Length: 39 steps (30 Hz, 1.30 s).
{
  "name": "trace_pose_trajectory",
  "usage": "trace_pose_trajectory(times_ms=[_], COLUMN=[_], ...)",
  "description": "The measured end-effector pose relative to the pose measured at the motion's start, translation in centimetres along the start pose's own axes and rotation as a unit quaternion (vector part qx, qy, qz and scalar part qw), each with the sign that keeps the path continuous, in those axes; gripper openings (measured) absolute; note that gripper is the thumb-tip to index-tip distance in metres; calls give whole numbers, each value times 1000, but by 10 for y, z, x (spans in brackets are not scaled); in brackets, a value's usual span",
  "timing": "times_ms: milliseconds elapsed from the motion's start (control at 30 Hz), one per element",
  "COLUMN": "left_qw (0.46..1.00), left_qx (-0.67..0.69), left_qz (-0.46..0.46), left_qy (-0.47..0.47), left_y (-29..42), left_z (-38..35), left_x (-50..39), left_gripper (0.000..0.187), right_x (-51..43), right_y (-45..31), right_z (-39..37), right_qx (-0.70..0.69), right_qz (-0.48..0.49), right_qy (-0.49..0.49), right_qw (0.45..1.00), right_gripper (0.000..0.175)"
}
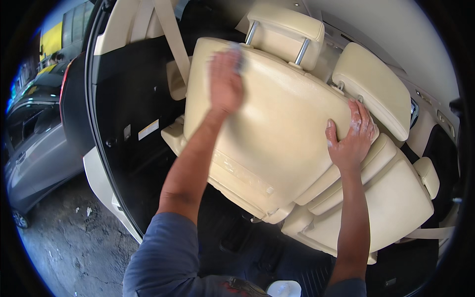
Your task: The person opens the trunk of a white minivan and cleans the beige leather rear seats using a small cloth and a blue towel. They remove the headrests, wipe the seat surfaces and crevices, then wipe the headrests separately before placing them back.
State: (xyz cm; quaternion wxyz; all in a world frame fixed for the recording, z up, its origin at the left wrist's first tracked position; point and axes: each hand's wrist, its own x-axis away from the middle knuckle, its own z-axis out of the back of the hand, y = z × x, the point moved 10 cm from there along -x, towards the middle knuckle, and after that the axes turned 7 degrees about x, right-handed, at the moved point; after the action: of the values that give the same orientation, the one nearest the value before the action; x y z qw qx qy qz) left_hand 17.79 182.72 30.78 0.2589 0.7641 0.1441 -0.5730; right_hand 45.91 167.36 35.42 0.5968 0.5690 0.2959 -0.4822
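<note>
A cream leather seat back (274, 122) fills the middle of the view, inside a vehicle's open rear. My left hand (225, 81), blurred, lies over its upper left part. A small bluish-grey pad or cloth (237, 55) shows at the fingers; its shape is smeared. My right hand (352, 137) rests at the seat back's right edge, thumb and fingers apart, with white foam on the fingers. Just beyond are two cream headrests, one (285, 37) raised on metal posts and another (373, 89) to its right. Wet-looking streaks (237, 167) cross the lower seat back.
More cream seat sections (371, 208) adjoin on the right. A seat belt (172, 41) hangs at the upper left, beside a dark side panel (130, 92). Below me is a white container (284, 289). Outside, a grey car (41, 156) stands on rough concrete (85, 237).
</note>
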Motion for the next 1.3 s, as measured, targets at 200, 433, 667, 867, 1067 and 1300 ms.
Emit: trace_pose_trajectory(times_ms=[200,433,667,867,1067,1300], left_qw=[990,953,968,980,963,922], left_qx=[-15,-46,54,-48,-120,-73], left_qz=[-87,291,225,193,237,370], left_qy=[-112,70,98,-12,48,88], left_y=[2,-164,-91,-86,-122,-95], left_z=[-32,51,28,12,53,77], left_x=[5,20,181,231,319,348], left_gripper=[56,25,55,72,60,63], right_x=[-6,-5,-4,-3,5,3], right_y=[-8,-15,-25,-21,-13,5], right_z=[3,3,5,1,-8,-17], right_qx=[-3,15,3,48,52,42], right_qz=[-10,13,34,41,93,34], right_qy=[35,44,58,35,38,32], right_qw=[999,999,998,997,994,998], right_gripper=[64,59,51,51,52,52])
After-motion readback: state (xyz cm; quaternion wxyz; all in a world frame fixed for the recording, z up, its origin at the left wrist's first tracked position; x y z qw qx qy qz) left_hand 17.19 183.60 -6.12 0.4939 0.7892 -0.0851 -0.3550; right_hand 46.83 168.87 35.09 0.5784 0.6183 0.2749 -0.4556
